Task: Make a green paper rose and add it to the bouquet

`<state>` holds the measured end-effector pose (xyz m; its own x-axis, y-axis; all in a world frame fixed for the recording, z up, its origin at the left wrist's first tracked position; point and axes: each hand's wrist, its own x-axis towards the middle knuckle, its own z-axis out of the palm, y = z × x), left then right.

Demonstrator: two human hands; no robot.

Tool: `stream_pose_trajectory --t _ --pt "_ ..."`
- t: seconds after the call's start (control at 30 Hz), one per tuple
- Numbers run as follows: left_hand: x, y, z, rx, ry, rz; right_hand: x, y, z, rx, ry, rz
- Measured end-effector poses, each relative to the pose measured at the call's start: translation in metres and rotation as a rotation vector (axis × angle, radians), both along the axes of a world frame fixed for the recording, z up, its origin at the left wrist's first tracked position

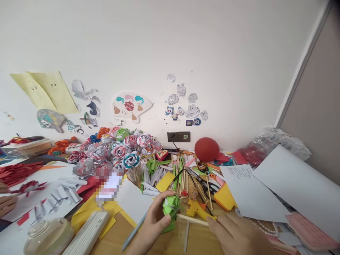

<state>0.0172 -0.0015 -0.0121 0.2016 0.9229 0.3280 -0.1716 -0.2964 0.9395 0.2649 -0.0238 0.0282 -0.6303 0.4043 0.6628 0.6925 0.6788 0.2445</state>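
Note:
In my left hand [153,222] is a green folded-paper flower [171,205], gripped between curved fingers and thumb. A pale wooden stick [193,220] runs from the flower's underside toward my right hand [235,232], whose fingers are closed on its other end. The stick lies almost level, tilted slightly down to the right. Just behind it is a yellow object [198,209] of unclear kind, close to my right fingertips. A grey-blue pen [134,232] lies beside my left wrist.
Behind my hands are paper strips, wooden sticks [186,180], scissors [211,186] and a black cable [182,166]. Paper flowers [122,148] are heaped by the wall, near a red balloon [207,149]. White sheets [255,191] lie right. Another person's hand [7,202] is at the left edge.

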Motion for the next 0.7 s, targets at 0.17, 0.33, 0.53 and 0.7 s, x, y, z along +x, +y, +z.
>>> stream_pose_trajectory --t 0.17,0.33,0.53,0.7 --pt "0.002 -0.001 0.004 -0.041 -0.026 -0.023 0.001 -0.007 0.006 -0.092 -0.027 -0.044" --pt "0.005 0.0 0.007 -0.08 0.022 0.065 -0.001 -0.009 0.017 -0.169 -0.035 -0.104" --pt "0.006 0.004 0.01 -0.178 0.046 0.036 -0.007 -0.008 0.029 -0.146 -0.032 -0.181" --pt "0.0 0.005 0.019 -0.168 0.146 0.064 -0.011 -0.003 0.027 -0.195 -0.043 -0.23"
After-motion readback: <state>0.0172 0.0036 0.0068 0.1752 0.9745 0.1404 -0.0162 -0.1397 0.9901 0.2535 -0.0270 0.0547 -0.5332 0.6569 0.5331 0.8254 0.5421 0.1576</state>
